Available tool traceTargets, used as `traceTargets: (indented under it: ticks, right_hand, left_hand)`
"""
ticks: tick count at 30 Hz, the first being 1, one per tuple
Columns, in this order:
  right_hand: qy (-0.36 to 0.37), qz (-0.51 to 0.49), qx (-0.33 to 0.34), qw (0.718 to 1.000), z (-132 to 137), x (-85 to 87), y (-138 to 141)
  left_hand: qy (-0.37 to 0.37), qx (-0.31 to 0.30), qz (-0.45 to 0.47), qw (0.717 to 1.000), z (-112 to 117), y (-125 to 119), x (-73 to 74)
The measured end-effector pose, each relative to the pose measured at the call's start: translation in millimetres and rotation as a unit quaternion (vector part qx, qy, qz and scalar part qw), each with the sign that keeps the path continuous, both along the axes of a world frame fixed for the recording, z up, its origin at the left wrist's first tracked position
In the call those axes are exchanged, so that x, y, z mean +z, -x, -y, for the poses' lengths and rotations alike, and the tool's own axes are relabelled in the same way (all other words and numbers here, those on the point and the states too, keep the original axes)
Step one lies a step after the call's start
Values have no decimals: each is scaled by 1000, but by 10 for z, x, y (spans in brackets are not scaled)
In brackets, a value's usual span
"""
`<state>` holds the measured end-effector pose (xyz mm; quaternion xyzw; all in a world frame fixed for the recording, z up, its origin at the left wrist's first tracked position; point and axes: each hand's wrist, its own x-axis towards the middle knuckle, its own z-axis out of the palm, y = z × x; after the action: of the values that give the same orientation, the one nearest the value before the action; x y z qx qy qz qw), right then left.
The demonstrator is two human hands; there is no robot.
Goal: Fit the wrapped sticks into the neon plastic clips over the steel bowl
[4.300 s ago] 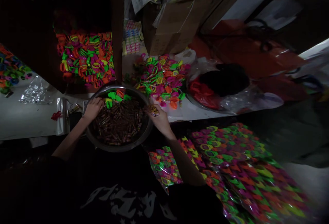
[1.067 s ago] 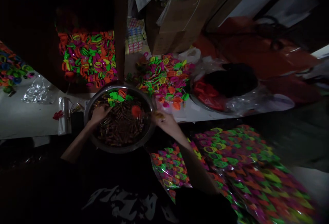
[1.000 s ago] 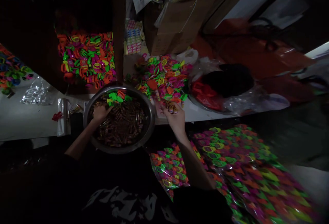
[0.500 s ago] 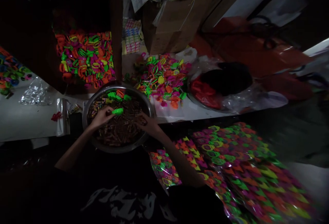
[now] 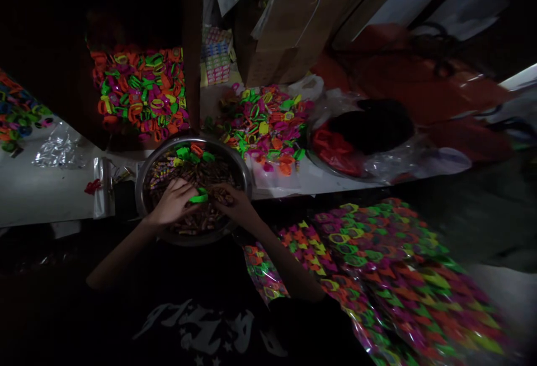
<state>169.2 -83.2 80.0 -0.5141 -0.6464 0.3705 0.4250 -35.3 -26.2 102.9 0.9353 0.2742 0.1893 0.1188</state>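
**Reader:** Starting at the far left, what lies there?

**Describer:** A white table [image 5: 37,192] with crinkled clear wrapping [image 5: 61,150], well left of the person's fingers. Next comes a round metal bowl [image 5: 145,178] filled with small brown wrapped pieces [image 5: 197,217].

**Reader:** Where are the hands?

**Describer:** Both are inside the bowl, over the brown pieces. The left hand [image 5: 173,203] has its fingers curled around a bright green plastic piece [image 5: 198,198], which sits between the two sets of fingertips. The right hand [image 5: 235,205] has its fingers bent towards the same green piece and touching it; whether they truly grip it cannot be told in the dim light.

**Reader:** And beyond the fingers?

**Describer:** Past the fingertips, at the bowl's far rim, lie more loose green and orange pieces [image 5: 191,153]. Farther out are two heaps of neon plastic rings [image 5: 140,94], the second [image 5: 266,122] to the right. Right of the right wrist, packed sheets of the same neon pieces [image 5: 377,265] spread across a dark surface.
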Motion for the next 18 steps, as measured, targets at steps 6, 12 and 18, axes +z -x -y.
traceTargets:
  ticks: [6,12,18]
  right_hand:
    - [-2,76,10,997,68,148,-69]
    - [-65,145,69,985,146,261,-87]
    - [-68,261,78,960,205,339,-42]
  left_hand:
    - [-83,-8,4,997,68,-10,85]
    - [-142,-17,-40,989,71,5,119]
    - [-170,-27,-69,983,91,-4,152]
